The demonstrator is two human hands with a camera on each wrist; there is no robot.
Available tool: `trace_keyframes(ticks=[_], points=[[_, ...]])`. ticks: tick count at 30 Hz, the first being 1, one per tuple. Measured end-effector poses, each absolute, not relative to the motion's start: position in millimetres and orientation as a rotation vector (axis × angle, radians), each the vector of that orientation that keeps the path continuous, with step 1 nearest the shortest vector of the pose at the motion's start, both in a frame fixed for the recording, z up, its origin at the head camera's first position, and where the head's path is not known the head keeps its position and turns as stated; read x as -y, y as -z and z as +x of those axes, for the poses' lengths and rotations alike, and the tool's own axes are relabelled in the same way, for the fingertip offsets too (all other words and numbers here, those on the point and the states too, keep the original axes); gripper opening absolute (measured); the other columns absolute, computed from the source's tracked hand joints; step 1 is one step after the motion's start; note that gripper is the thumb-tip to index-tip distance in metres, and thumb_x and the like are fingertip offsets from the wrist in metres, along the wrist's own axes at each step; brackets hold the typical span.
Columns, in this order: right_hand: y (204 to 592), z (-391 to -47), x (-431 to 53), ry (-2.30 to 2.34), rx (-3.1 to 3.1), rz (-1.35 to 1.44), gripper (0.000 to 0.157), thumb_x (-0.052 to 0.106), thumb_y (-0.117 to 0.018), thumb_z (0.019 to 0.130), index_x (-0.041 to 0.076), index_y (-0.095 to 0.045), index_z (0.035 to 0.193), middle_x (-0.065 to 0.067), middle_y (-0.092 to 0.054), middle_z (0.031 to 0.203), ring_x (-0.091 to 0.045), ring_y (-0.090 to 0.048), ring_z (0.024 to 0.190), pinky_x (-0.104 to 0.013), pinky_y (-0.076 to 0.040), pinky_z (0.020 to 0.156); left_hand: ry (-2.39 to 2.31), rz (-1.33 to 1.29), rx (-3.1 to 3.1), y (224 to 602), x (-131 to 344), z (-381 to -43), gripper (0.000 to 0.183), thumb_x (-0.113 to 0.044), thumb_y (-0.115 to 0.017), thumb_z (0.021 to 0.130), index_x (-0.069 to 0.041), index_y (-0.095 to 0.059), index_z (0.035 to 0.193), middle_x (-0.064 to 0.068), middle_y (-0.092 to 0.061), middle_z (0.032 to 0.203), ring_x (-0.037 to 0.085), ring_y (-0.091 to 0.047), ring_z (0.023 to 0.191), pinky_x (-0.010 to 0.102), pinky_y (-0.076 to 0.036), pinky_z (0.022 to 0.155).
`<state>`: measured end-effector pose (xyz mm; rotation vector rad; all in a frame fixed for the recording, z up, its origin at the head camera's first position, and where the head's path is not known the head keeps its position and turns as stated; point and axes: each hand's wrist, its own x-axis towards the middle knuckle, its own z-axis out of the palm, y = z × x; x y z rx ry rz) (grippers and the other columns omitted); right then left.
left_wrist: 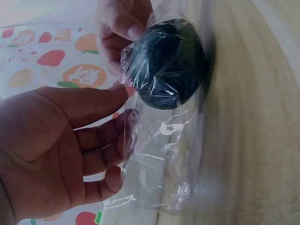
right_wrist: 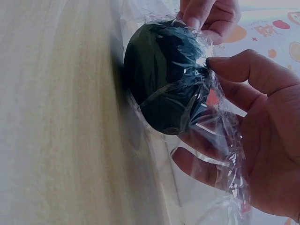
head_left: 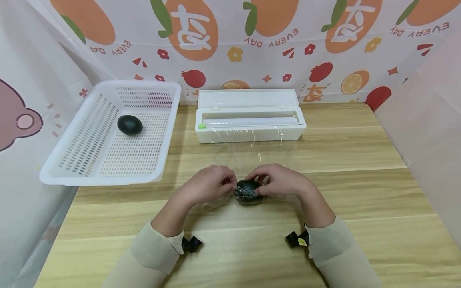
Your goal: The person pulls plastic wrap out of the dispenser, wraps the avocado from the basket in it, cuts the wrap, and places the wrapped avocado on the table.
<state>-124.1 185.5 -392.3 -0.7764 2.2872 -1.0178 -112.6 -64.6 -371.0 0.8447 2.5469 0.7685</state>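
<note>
A dark green oval fruit (head_left: 248,191), avocado-like, lies on the wooden table with clear plastic wrap (left_wrist: 161,159) drawn over it. At its left end my left hand (head_left: 212,185) pinches the wrap between thumb and forefinger; the other fingers curl loosely behind the film. My right hand (head_left: 282,181) holds the covered fruit from the right, thumb on its near side and fingers around its far side. In the right wrist view, creased film stretches over the fruit (right_wrist: 164,77) and hangs loose beside the right palm (right_wrist: 272,150).
Behind the hands stands a white wrap dispenser (head_left: 251,135), lid raised, a roll inside and film running from it toward the fruit. A white perforated basket (head_left: 163,132) at the left holds another dark oval fruit (head_left: 130,125). A fruit-printed curtain (head_left: 252,68) borders the table's back.
</note>
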Motion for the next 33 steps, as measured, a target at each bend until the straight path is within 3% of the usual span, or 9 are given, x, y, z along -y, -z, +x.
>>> trace_keyframes(ticks=[4,11,17,26,33], points=[[394,-126,-185,1.015,-2.297,-0.767,0.037,0.015,-0.069,0.086,0.021,-0.068,0.122,0.002,-0.066,0.118,-0.016,-0.063,0.100,-0.031,-0.054,0.081,-0.790,0.844,-2.583,375,64,-114,0.002,-0.018,-0.070,0.090,-0.018,-0.072,0.089,-0.008,-0.066,0.084,0.010,-0.059,0.078,0.031,-0.050,0.070],[396,-129,-187,1.047,-2.280,-0.749,0.038,0.013,-0.062,0.086,0.020,-0.067,0.123,-0.001,-0.068,0.112,-0.017,-0.064,0.095,-0.032,-0.055,0.078,-0.959,0.874,-2.529,374,62,-112,0.033,-0.011,-0.069,0.085,-0.015,-0.069,0.117,-0.001,-0.068,0.116,0.020,-0.063,0.107,0.039,-0.052,0.092],[400,-132,-189,1.071,-2.249,-0.767,0.036,0.012,-0.060,0.087,0.016,-0.066,0.123,0.000,-0.068,0.114,-0.017,-0.064,0.100,-0.033,-0.054,0.084,-0.987,0.831,-2.479,381,53,-109,0.040,-0.027,-0.073,0.089,-0.020,-0.063,0.127,-0.004,-0.064,0.128,0.019,-0.058,0.122,0.039,-0.047,0.102],[401,-133,-189,1.065,-2.246,-0.787,0.037,0.010,-0.059,0.089,0.014,-0.065,0.125,-0.001,-0.067,0.118,-0.015,-0.064,0.103,-0.034,-0.053,0.089,-0.992,0.763,-2.487,392,47,-107,0.034,-0.029,-0.070,0.092,-0.018,-0.062,0.123,-0.003,-0.069,0.119,0.013,-0.064,0.110,0.035,-0.051,0.095],[390,-126,-189,1.010,-2.395,-0.796,0.030,0.018,-0.064,0.089,0.021,-0.066,0.119,0.005,-0.066,0.113,-0.014,-0.061,0.096,-0.034,-0.052,0.082,-0.958,0.836,-2.490,392,46,-110,0.028,-0.030,-0.069,0.093,-0.017,-0.070,0.118,-0.004,-0.071,0.113,0.008,-0.065,0.096,0.033,-0.052,0.087]])
